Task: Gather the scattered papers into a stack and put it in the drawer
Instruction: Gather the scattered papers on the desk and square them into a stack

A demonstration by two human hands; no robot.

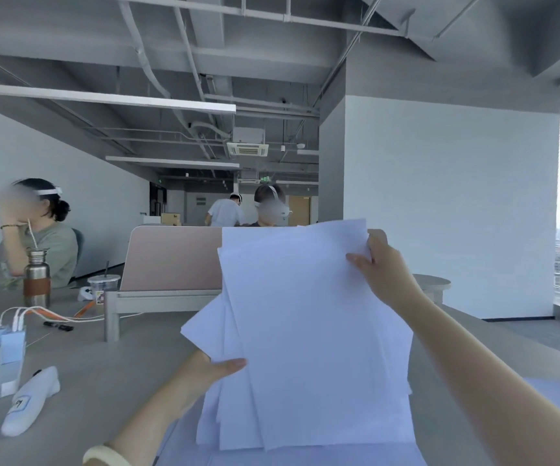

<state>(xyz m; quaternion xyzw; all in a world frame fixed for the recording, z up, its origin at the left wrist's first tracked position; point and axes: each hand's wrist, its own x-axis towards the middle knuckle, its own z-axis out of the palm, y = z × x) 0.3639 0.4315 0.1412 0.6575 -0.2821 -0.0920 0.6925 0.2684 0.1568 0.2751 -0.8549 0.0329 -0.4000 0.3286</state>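
Papers (312,331) upright in front of me, bottom edges on the desk (110,364), sheets uneven and fanned at the left. My left hand (209,368) pinches the lower left edge, my right hand (384,274) pinches the top right corner. Steel bottle (37,279) and chargers (1,341) far left

Almost nothing readable is being shown.
A dark handwritten mark is being carried on the label (20,404) of the white device (31,400) lying on the table (110,364), too blurred to be read; a green ceiling sign (264,178) is being shown far off, its text illegible.
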